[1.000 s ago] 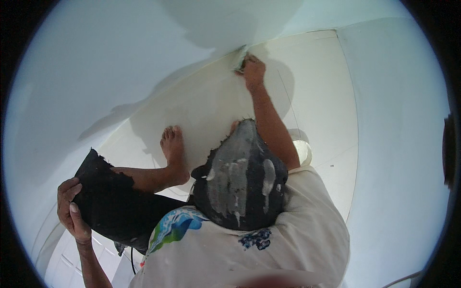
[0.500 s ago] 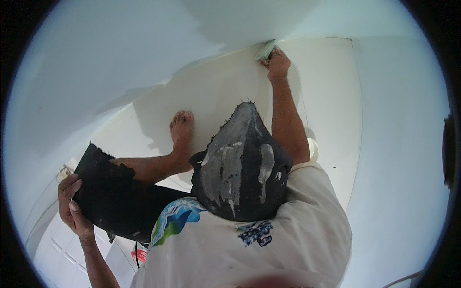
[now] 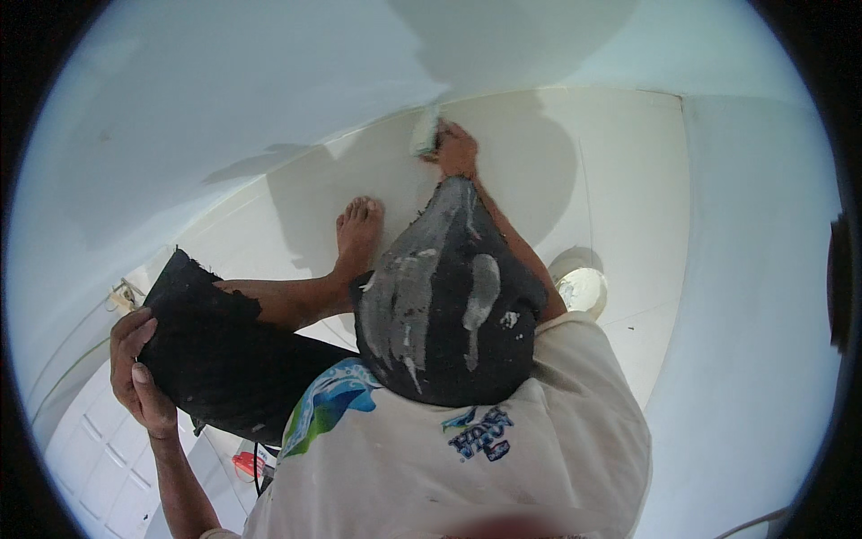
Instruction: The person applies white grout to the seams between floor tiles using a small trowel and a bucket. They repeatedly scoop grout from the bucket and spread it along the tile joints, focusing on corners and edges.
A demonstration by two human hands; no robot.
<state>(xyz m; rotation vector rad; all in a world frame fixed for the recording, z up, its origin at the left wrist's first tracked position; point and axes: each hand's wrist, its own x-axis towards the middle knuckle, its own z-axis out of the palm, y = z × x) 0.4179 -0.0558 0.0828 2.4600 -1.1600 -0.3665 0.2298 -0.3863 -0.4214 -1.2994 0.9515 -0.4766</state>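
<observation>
My right hand [image 3: 456,151] reaches forward past my bent knee and grips a flat, pale brush-like tool [image 3: 425,132]. That tool is beside the line where the pale blue wall [image 3: 296,81] meets the floor; whether it touches the wall I cannot tell. My fingers hide part of its dark end. On the left, my left hand [image 3: 142,377] rests on my other knee, over the black trouser leg [image 3: 242,359], thumb and fingers apart. Behind my right forearm stands a round white container [image 3: 584,291], partly covered by the arm.
My bare foot [image 3: 361,229] is planted on the cream floor [image 3: 628,180] near the wall. A second wall [image 3: 763,269] rises on the right. At the left lie a small pale object with a cord [image 3: 126,295] and a white panelled surface [image 3: 103,467]. Something red [image 3: 247,463] is below my leg.
My right hand has moved left along the wall's base with the brush-like tool, and slightly nearer to me. More of the white container now shows. My left hand stays on the knee.
</observation>
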